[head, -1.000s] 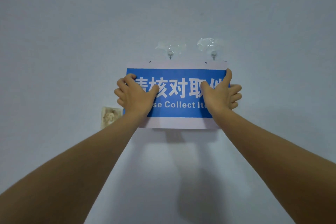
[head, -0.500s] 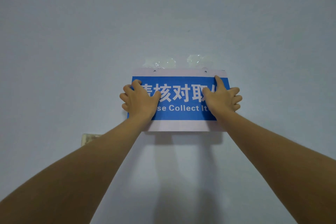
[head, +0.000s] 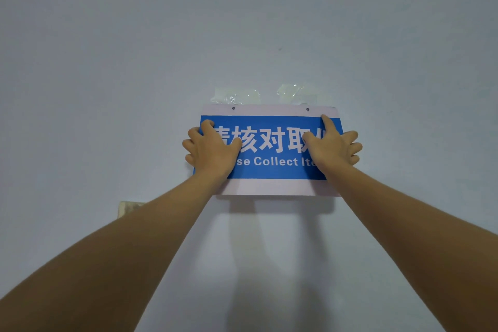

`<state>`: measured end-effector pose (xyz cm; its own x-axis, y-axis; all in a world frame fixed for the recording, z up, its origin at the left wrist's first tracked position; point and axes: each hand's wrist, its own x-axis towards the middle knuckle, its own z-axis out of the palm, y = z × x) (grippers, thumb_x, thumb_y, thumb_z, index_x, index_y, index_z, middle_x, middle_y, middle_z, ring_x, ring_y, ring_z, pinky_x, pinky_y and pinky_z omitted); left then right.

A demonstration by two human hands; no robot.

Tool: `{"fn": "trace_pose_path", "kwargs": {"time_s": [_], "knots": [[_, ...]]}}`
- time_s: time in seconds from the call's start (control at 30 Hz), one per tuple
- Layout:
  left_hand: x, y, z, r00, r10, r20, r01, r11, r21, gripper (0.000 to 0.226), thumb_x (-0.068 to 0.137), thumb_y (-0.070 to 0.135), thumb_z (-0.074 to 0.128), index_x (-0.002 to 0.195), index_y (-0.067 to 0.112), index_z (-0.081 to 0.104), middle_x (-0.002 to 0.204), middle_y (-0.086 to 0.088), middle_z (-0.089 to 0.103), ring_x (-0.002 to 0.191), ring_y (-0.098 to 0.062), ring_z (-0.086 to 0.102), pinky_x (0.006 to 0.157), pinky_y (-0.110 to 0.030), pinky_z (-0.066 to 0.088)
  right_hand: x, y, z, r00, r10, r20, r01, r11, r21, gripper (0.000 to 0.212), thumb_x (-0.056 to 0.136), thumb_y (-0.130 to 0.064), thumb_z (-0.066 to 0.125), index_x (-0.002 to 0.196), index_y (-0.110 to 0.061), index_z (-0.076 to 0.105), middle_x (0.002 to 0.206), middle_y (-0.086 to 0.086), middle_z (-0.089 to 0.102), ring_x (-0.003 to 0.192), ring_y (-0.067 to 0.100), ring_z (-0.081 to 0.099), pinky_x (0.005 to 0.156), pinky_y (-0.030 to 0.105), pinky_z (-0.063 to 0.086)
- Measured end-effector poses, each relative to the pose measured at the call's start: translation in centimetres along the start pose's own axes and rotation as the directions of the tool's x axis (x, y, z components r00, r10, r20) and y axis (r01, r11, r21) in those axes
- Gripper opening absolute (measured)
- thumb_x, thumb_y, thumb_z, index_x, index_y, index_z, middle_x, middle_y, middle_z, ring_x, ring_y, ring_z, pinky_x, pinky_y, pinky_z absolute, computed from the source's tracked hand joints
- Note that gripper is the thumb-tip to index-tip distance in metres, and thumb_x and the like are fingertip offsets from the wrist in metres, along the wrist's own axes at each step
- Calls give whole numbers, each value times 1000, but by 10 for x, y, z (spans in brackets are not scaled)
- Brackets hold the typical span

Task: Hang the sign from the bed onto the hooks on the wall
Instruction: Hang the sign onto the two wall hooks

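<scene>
The sign (head: 270, 152), a white card with a blue panel and white lettering, is held flat against the pale wall. My left hand (head: 211, 149) grips its left edge, fingers wrapped behind it. My right hand (head: 332, 147) grips the right edge, index finger pointing up. Two small holes in the sign's top margin, the left hole (head: 233, 108) and the right hole (head: 307, 109), sit just below two clear tape patches, one on the left (head: 235, 95) and one on the right (head: 292, 90). The sign's top edge covers the hooks themselves.
A beige wall plate (head: 128, 207) shows low on the left, partly hidden by my left forearm. The sign and my arms cast shadows on the wall below.
The sign has risen against the wall, so its top margin now covers the two hooks that were visible above it a second ago. Both hands kept their grip.
</scene>
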<state>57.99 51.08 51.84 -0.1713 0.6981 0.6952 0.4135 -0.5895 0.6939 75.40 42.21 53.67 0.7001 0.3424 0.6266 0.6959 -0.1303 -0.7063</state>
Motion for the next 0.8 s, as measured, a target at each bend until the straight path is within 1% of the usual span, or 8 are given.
{"fn": "trace_pose_path", "kwargs": {"time_s": [0.17, 0.27, 0.43, 0.63, 0.8], "knots": [[-5, -6, 8, 999, -25, -46, 26, 1000, 14, 62, 81, 42, 65, 131, 19, 39, 141, -8, 37, 127, -30, 35, 98, -42, 34, -2, 4, 3, 999, -34, -14, 34, 999, -3, 64, 93, -49, 51, 151, -38, 28, 138, 14, 34, 126, 34, 36, 106, 42, 31], [-7, -8, 9, 998, -10, -62, 12, 999, 30, 62, 81, 43, 64, 132, 19, 39, 142, -8, 36, 128, -30, 35, 100, -42, 33, -3, 7, 4, 1000, -8, 4, 8, 1000, 22, 63, 93, -49, 52, 151, -38, 28, 138, 14, 34, 126, 34, 36, 107, 42, 31], [-7, -7, 9, 999, -20, -35, 22, 998, 55, 63, 81, 45, 64, 132, 19, 39, 143, -9, 36, 129, -31, 34, 101, -42, 32, -4, 12, 6, 1000, 15, 25, -15, 1000, 26, 64, 92, -48, 52, 151, -39, 28, 137, 14, 34, 126, 33, 36, 107, 42, 31], [-12, -13, 10, 999, -28, -38, 29, 999, 33, 62, 82, 44, 64, 133, 19, 38, 142, -9, 36, 128, -30, 34, 102, -42, 31, -5, 11, 6, 999, 5, 37, -6, 1000, 10, 64, 92, -48, 52, 151, -39, 28, 138, 14, 33, 127, 34, 35, 107, 42, 31], [-10, -14, 10, 998, -67, 9, 67, 998, -3, 63, 80, 42, 65, 133, 21, 37, 141, -9, 36, 128, -30, 33, 101, -40, 31, -5, 10, 7, 1000, 7, 30, -7, 1000, -5, 65, 92, -49, 52, 151, -39, 27, 138, 15, 32, 126, 35, 35, 106, 43, 31]]}}
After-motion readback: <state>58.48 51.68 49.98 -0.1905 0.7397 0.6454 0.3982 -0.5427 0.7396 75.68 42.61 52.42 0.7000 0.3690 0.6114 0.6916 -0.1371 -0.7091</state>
